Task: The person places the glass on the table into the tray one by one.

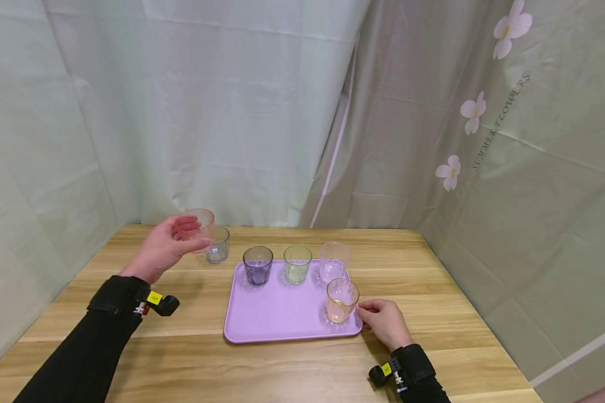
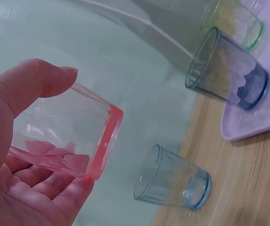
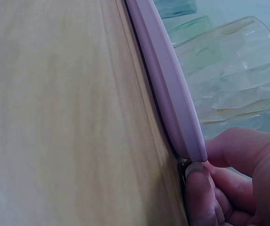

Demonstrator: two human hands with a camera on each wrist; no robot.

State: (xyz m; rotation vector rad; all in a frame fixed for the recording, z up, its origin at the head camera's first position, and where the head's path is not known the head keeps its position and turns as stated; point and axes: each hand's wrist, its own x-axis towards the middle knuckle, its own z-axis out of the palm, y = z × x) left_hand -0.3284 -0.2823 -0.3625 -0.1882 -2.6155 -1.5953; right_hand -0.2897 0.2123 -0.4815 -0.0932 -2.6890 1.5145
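Note:
My left hand (image 1: 161,244) grips a clear pink glass (image 1: 206,223) above the table's left side. In the left wrist view that glass lies tilted, its pink base (image 2: 107,143) pointing away from the palm, thumb on one side and fingers on the other. A pale blue glass (image 1: 219,249) stands on the table just beyond it. My right hand (image 1: 387,323) pinches the front right corner of the lilac tray (image 1: 272,322), thumb at the rim. The yellowish glass (image 1: 340,302) stands on the tray beside that hand.
Along the tray's back stand a dark grey-blue glass (image 1: 258,268), a green glass (image 1: 297,267) and a clear pale glass (image 1: 334,263). The wooden table (image 1: 191,358) meets hanging curtains (image 1: 222,112) at the back and sides.

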